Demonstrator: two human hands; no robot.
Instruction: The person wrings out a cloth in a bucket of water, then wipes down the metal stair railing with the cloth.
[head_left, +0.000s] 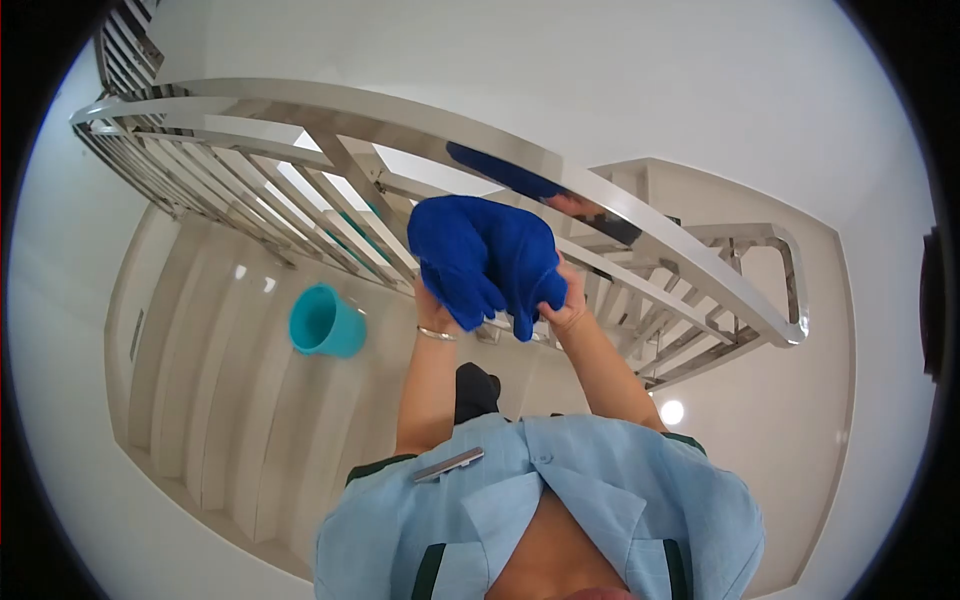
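Both the left hand (428, 303) and right hand (569, 298) grip a bunched blue cloth (483, 245) from opposite sides, presumably supporting its loose folds near the metal stair railing (700, 260).

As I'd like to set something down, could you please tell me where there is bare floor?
The floor at right is bare between the railing, the wall and the shirt. Ahead is crowded: left hand and right hand hold the cloth by the railing. Leftward, a bucket takes room.
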